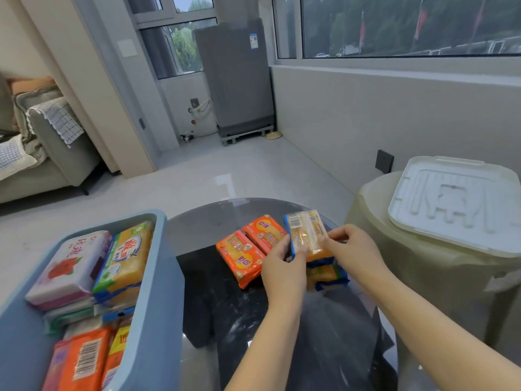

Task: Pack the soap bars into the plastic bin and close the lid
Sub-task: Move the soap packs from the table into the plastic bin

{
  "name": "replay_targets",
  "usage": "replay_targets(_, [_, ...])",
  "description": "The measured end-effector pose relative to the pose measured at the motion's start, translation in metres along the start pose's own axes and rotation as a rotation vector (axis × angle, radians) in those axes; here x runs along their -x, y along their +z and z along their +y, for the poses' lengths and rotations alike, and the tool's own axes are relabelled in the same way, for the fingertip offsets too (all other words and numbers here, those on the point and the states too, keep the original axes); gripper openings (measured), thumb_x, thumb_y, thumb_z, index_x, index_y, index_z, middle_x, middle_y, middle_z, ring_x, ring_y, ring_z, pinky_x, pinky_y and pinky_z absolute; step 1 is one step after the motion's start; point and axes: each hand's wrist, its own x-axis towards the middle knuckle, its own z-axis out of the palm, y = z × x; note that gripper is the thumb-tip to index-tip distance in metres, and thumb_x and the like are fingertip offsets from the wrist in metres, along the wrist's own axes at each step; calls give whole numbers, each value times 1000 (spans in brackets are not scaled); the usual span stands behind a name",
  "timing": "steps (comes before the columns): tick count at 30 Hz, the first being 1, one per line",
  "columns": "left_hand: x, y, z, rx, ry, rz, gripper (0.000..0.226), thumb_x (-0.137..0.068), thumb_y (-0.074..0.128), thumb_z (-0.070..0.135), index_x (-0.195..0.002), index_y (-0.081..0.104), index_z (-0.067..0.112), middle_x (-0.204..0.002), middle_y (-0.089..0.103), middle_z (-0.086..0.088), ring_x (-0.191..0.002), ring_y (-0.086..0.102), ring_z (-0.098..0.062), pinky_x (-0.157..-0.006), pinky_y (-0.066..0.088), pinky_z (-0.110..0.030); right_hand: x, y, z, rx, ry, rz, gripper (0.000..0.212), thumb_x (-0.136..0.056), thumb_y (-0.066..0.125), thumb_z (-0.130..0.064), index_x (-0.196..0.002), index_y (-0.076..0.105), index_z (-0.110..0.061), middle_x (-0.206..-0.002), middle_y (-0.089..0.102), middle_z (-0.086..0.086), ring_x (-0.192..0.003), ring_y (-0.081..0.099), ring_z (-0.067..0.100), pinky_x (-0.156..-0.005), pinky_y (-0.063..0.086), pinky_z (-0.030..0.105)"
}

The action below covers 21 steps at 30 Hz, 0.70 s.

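Observation:
A blue plastic bin (158,277) stands at the lower left, holding several wrapped soap bars, among them a white rose pack (70,266) and a yellow-green pack (127,255). On the dark round glass table (214,221) lie two orange soap packs (242,256) side by side. My left hand (282,266) and my right hand (352,249) both grip a yellow soap pack with blue edges (306,232), lifted off another like pack (327,277) beneath it. The white lid (456,204) rests upside down on a covered stool at the right.
A beige covered stool (423,277) stands right of the table. A grey sofa (56,153) is at the far left, a grey appliance (236,77) at the back by the windows. Pale floor (225,165) lies beyond the table.

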Motion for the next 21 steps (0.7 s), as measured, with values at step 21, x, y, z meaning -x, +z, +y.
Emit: replay_targets(21, [11,15,15,30,-303,-128,32,-94,49,29,-125,56,32,-104,65,8,-91,63,-11,-75,55,-32,13,-8,-11,-150,201,-199,28,-93,47,-27,-114,62,-18,-85,66,-4,-76,63,11,-55,49,22])
